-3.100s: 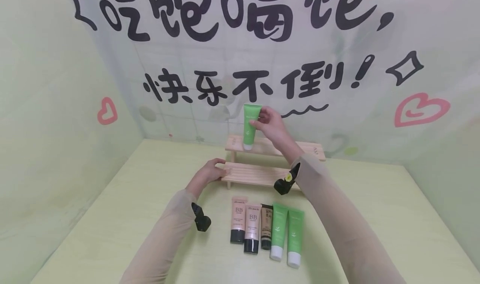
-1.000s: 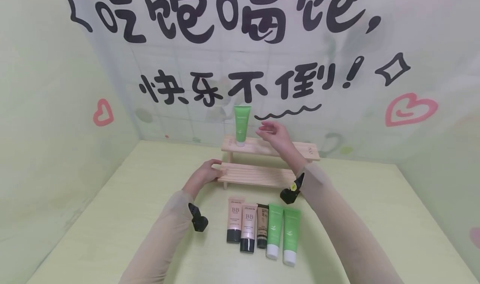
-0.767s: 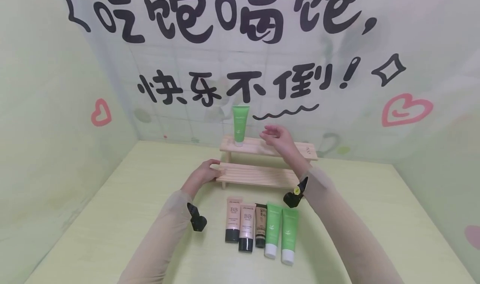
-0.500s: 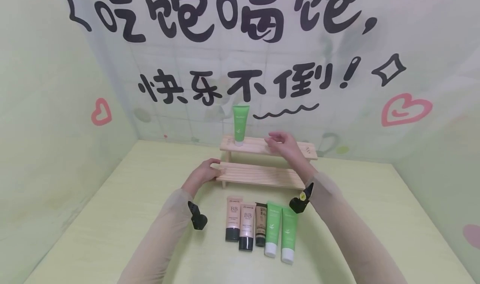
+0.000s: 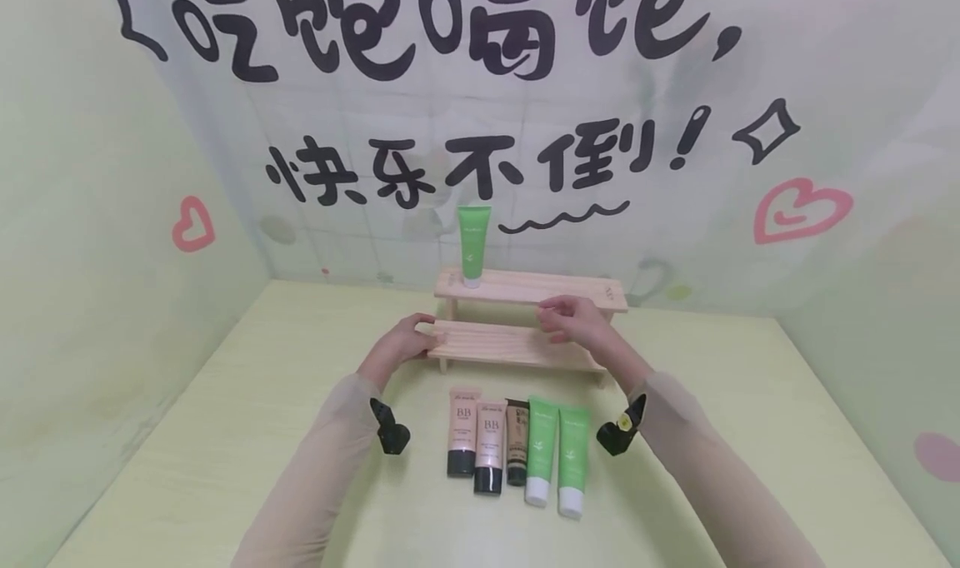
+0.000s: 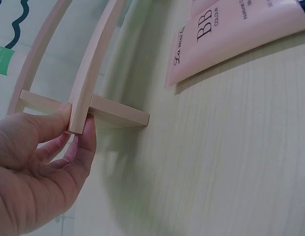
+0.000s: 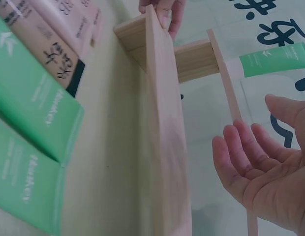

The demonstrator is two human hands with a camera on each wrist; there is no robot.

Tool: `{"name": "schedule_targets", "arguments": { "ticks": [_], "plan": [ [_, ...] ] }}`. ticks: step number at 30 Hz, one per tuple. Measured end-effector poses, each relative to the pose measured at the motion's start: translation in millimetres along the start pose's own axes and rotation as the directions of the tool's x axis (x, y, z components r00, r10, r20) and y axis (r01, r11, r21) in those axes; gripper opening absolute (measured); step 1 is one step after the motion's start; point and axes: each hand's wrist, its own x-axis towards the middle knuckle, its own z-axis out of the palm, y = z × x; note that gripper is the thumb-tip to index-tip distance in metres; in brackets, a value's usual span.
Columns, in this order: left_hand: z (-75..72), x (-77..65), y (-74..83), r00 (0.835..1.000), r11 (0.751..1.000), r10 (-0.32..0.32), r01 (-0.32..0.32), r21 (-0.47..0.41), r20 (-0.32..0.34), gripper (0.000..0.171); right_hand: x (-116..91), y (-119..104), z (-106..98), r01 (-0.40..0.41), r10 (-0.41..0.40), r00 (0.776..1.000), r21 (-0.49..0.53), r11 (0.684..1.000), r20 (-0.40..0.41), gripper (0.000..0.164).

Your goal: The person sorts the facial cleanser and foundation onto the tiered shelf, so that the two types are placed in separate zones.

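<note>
My left hand (image 5: 401,343) pinches the left end of the lower board of a two-step wooden stand (image 5: 510,343); in the left wrist view the thumb lies on top and fingers curl beneath. A green tube (image 5: 473,247) stands upright on its white cap at the left of the upper step, with neither hand on it. My right hand (image 5: 581,325) hovers in front of the upper step's right part, fingers loosely bent and holding nothing, as the right wrist view (image 7: 265,167) confirms.
Before the stand lie two pink BB tubes (image 5: 462,430) with black caps, a brown-and-black tube (image 5: 517,440) and two green tubes (image 5: 540,447) with white caps. A printed cloth wall (image 5: 360,243) rises behind the table (image 5: 300,360).
My right hand has let go of the green tube, leaving it standing on the upper step, and has drawn back right and downward. The left hand keeps its grip on the stand.
</note>
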Motion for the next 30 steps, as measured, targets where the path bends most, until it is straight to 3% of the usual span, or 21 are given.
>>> {"name": "schedule_targets", "arguments": {
  "ticks": [6,17,30],
  "plan": [
    [1.0,1.2,0.4,1.000,1.000,0.003,-0.003,-0.025,-0.005,0.054,-16.4,9.6,-0.4,0.001,0.000,1.000,-0.030,1.000,0.017,0.046],
    [-1.9,3.4,-9.9,0.998,0.996,0.067,-0.066,-0.062,0.009,0.054,-48.8,35.2,-7.0,-0.061,0.063,0.998,-0.058,0.996,0.019,0.046],
    [-2.3,7.2,-14.5,0.997,0.992,0.071,-0.067,-0.106,0.041,0.054,-74.3,65.5,-11.6,-0.218,0.220,0.975,-0.071,0.973,0.028,0.051]
  ]
}}
